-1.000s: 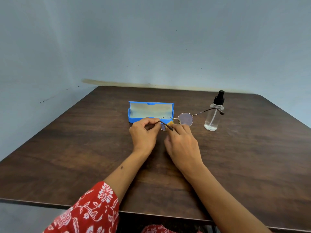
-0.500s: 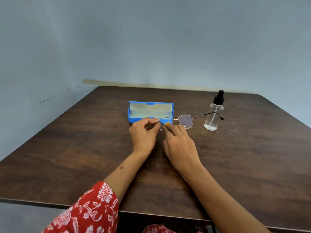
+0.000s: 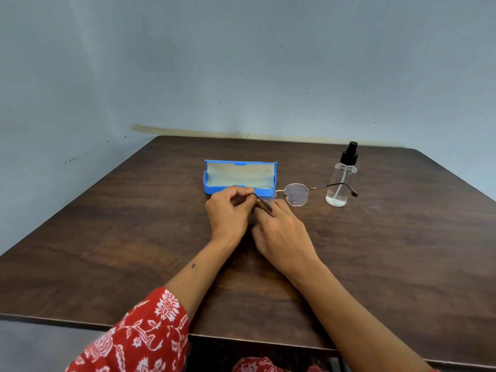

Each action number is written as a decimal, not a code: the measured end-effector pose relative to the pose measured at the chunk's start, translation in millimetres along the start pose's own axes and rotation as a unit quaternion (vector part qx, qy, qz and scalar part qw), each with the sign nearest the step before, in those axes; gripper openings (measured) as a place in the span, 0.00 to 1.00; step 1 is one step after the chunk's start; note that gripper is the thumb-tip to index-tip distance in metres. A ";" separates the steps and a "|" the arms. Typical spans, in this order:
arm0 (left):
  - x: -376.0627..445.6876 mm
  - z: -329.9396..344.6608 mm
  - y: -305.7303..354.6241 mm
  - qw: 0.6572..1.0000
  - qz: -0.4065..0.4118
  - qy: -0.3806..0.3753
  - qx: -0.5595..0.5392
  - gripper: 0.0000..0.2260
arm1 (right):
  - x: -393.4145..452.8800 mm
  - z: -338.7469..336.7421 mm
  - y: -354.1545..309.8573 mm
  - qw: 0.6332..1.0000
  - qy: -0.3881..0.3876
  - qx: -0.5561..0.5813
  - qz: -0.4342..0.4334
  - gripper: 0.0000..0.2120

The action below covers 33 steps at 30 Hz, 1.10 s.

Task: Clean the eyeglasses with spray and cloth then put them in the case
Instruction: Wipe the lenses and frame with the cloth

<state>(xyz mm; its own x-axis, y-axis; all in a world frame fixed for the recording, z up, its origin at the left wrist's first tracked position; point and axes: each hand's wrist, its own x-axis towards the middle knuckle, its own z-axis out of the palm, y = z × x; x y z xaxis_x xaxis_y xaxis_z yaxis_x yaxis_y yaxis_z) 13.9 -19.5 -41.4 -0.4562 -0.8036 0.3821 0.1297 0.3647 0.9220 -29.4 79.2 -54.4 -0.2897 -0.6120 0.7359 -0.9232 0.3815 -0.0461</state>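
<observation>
Pinching eyeglasses (image 3: 291, 194) in both hands' (image 3: 228, 210) (image 3: 281, 232) grip beside the case (image 3: 214, 187) edge.

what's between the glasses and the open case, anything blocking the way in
Nothing visible does. The eyeglasses, held by the left hand and right hand, sit just in front of the blue case, whose lid is up. The spray bottle stands off to the right, clear of that path.
</observation>
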 end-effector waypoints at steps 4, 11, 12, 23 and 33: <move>-0.2 0.1 0.2 1.000 0.007 0.003 0.003 0.04 | 0.7 -2.2 2.3 0.999 -0.003 -0.027 0.027 0.18; -0.8 0.8 0.3 1.000 -0.001 -0.003 -0.005 0.04 | 0.4 0.4 0.4 1.000 0.015 -0.009 -0.004 0.15; -0.6 0.8 -0.3 1.000 -0.002 -0.002 -0.004 0.04 | -0.2 0.1 -0.1 1.000 0.016 -0.010 -0.009 0.14; -5.3 2.3 4.9 0.999 0.028 -0.044 0.005 0.06 | 7.2 -3.7 13.0 0.993 0.000 -0.113 0.044 0.18; -2.5 1.8 3.1 0.999 0.009 -0.031 -0.022 0.05 | 2.5 -3.4 4.6 0.997 -0.013 -0.070 -0.007 0.16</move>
<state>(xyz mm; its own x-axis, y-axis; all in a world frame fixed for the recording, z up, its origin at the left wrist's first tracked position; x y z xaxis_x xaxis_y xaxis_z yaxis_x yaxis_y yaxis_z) 13.8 -15.6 -39.6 -0.5064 -0.7660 0.3961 0.1765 0.3575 0.9171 -33.6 81.7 -50.5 -0.2858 -0.6353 0.7174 -0.8830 0.4654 0.0603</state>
